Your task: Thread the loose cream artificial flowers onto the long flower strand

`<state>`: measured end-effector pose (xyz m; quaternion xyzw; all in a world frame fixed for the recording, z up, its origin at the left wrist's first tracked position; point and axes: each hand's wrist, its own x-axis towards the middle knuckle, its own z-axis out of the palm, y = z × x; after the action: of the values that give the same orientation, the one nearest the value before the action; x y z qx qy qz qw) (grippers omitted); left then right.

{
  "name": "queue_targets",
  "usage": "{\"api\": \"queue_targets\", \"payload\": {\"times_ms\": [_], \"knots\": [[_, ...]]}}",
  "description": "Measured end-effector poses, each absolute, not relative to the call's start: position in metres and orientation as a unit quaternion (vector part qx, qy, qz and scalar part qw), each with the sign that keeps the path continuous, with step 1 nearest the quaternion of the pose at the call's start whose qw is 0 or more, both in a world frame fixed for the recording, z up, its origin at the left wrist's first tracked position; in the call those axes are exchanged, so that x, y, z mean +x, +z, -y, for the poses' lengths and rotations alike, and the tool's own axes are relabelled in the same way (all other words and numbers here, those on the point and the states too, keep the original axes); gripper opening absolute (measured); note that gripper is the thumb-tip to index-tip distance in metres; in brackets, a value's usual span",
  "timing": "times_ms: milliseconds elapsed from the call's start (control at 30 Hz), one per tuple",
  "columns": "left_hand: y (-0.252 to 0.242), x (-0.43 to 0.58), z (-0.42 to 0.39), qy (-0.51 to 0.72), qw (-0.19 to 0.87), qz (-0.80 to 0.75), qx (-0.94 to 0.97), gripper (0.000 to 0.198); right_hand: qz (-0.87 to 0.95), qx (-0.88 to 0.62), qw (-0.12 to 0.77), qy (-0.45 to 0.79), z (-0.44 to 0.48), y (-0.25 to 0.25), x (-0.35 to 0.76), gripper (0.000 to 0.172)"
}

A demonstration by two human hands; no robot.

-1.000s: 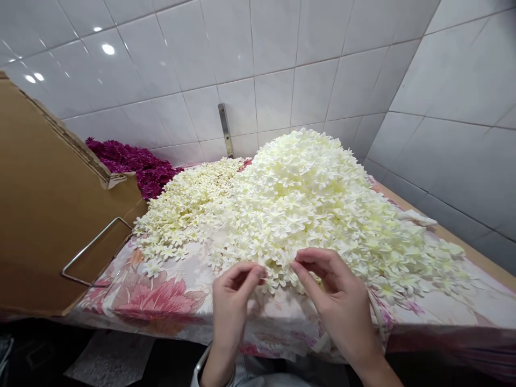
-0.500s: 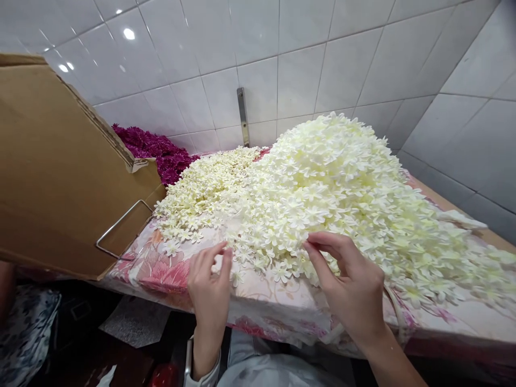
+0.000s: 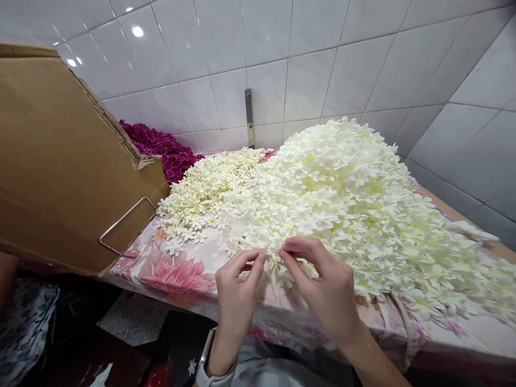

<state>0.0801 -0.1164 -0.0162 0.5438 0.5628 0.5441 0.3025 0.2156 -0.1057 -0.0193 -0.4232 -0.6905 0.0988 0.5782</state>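
My left hand [image 3: 239,287] and my right hand [image 3: 324,285] hang over the table's front edge, their fingertips a small gap apart. On the left, thumb and forefinger pinch together; anything between them is too small to make out. The right thumb and forefinger are also pinched, at the edge of the large heap of white artificial flowers [image 3: 338,177], and what they hold blends into the petals. Left of that heap spreads a lower pile of smaller cream flowers [image 3: 217,180].
A floral tablecloth [image 3: 173,274] covers the table. At left stands a cardboard box [image 3: 72,161] with a bent metal wire stand [image 3: 124,220] beside it. Purple flowers [image 3: 161,145] lie behind the box. A tiled wall [image 3: 310,80] closes off the back. One loose white flower [image 3: 192,367] is below the table.
My left hand has moved right and my right hand left, bringing the pinched fingertips close together. The view has shifted slightly. A loose flower below the table has come into view.
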Motion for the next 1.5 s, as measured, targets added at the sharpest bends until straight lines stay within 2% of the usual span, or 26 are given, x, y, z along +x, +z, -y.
{"api": "queue_targets", "payload": {"times_ms": [133, 233, 533, 700, 967, 1100, 1200, 1333, 1500], "knots": [[-0.021, 0.062, 0.118, 0.566, 0.342, -0.587, 0.467, 0.012, 0.741, -0.408, 0.533, 0.007, 0.096, -0.018, 0.203, 0.013], [-0.023, 0.055, 0.118, 0.586, 0.364, -0.587, 0.425, 0.013, 0.766, -0.396, 0.506, 0.001, 0.096, -0.014, 0.193, 0.016], [-0.026, 0.043, 0.115, 0.599, 0.484, -0.528, 0.359, 0.011, 0.741, -0.395, 0.484, 0.247, 0.1, -0.011, 0.183, 0.011], [-0.026, 0.042, 0.116, 0.594, 0.511, -0.523, 0.336, 0.012, 0.684, -0.413, 0.506, 0.324, 0.097, -0.013, 0.18, 0.007], [-0.033, 0.041, 0.115, 0.585, 0.419, -0.577, 0.386, 0.013, 0.675, -0.424, 0.543, 0.265, 0.096, -0.016, 0.179, 0.003], [-0.035, 0.04, 0.113, 0.569, 0.282, -0.621, 0.459, 0.021, 0.688, -0.425, 0.548, 0.214, 0.096, -0.018, 0.182, 0.003], [-0.032, 0.04, 0.113, 0.552, 0.187, -0.601, 0.547, 0.016, 0.701, -0.423, 0.545, 0.18, 0.096, -0.019, 0.183, 0.004], [-0.028, 0.042, 0.112, 0.52, 0.252, -0.54, 0.612, 0.015, 0.719, -0.417, 0.537, 0.143, 0.095, -0.02, 0.18, 0.006], [-0.027, 0.043, 0.11, 0.54, 0.255, -0.546, 0.588, 0.008, 0.728, -0.411, 0.535, 0.123, 0.095, -0.023, 0.179, 0.007]]}}
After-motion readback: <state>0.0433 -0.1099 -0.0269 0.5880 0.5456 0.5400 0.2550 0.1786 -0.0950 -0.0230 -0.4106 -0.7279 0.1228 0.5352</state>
